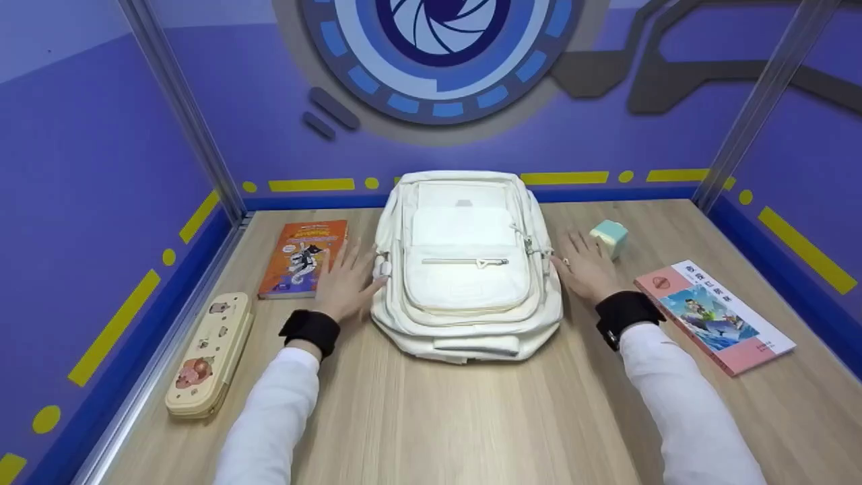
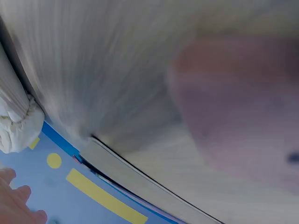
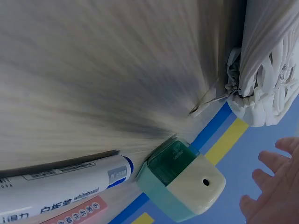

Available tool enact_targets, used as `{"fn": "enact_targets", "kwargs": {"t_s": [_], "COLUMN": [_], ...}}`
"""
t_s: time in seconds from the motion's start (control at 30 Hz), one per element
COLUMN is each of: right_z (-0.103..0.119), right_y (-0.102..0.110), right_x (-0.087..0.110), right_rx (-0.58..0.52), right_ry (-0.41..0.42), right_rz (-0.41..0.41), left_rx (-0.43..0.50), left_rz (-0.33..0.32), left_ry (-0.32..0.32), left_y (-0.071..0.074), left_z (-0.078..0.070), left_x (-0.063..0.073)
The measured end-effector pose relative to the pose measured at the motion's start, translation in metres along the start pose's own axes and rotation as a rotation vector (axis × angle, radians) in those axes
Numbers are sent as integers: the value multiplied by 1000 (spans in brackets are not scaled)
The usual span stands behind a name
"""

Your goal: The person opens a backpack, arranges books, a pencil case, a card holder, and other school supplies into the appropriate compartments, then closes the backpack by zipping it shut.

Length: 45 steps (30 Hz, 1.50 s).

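A white backpack (image 1: 465, 283) lies front side up on the wooden table, its zipped pockets facing the camera. My left hand (image 1: 347, 286) is at its left side, fingers extended and thumb by the side strap; whether it touches cannot be told. Beyond that hand lies an orange comic-style book (image 1: 303, 259). On the backpack's right, my right hand (image 1: 586, 266) is spread with straight fingers, next to a teal and cream pencil sharpener (image 1: 611, 237). A whiteboard marker (image 3: 65, 186) shows in the right wrist view, but the head view hides it.
A cream pencil case (image 1: 209, 353) with cartoon pictures lies at the table's left edge. A pink and white book (image 1: 714, 316) lies on the right. Blue-purple panels (image 1: 471, 155) enclose the back and sides. One large pinkish shape (image 2: 243, 112) is blurred in the left wrist view.
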State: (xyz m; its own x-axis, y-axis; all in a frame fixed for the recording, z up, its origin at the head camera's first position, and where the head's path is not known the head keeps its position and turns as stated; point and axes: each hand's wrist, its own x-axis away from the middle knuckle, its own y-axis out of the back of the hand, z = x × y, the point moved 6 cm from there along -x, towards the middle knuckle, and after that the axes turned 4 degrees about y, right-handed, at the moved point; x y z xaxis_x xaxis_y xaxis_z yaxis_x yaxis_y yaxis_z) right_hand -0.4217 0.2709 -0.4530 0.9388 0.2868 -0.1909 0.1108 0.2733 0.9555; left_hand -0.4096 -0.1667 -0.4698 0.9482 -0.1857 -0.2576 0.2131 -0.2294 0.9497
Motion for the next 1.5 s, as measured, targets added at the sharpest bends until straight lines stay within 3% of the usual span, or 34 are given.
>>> {"fn": "enact_targets", "kwargs": {"t_s": [0.3,0.57,0.9,1.1,1.5], "right_z": [-2,0,-5,-8,-13], "right_y": [-9,-19,-30,-36,-34], "right_x": [3,5,-1,-6,-20], "right_rx": [38,17,1,-26,108], "right_ry": [93,128,99,92,93], "right_rz": [-28,-14,36,44,3], "left_rx": [43,47,110,107,111], "left_rz": [-41,81,195,223,227], "left_ry": [-109,-209,-344,-354,-317], "left_y": [-1,-4,-8,-11,-16], "left_z": [-25,-53,-72,-78,-83], "left_x": [14,36,62,69,72]}}
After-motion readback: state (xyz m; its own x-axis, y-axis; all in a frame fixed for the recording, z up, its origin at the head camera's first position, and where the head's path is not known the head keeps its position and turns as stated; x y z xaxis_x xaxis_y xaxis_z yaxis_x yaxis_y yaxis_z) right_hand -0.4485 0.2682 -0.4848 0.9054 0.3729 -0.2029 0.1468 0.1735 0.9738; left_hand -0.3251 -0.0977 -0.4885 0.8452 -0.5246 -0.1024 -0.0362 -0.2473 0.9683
